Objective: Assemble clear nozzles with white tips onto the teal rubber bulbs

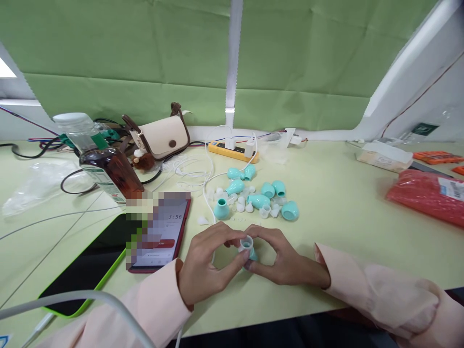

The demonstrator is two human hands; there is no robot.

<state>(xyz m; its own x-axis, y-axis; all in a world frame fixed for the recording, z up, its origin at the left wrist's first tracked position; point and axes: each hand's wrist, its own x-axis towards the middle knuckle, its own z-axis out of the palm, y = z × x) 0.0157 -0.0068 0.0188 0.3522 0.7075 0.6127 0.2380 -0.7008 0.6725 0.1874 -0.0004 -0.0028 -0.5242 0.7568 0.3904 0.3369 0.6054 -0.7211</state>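
My left hand (205, 266) pinches a small translucent white cup-shaped piece (247, 240) between thumb and index finger. My right hand (281, 256) is closed around a small teal bulb-shaped piece (254, 256) just beneath it. White sits on or in the top of teal; fingers hide how far in. Beyond my hands lie several loose teal pieces, among them an upright necked one (221, 209), a lying one (258, 201) and a rounded one (290, 211). Small translucent white pieces (265, 211) are scattered among them.
Left of my hands lie a green-cased phone (92, 261) and a red-cased phone (163, 237). Behind them stand a bottle of dark liquid (108, 169) and a cream handbag (163, 137). A yellow power strip (232, 152) with white cables is at the back; a red package (424, 193) lies right.
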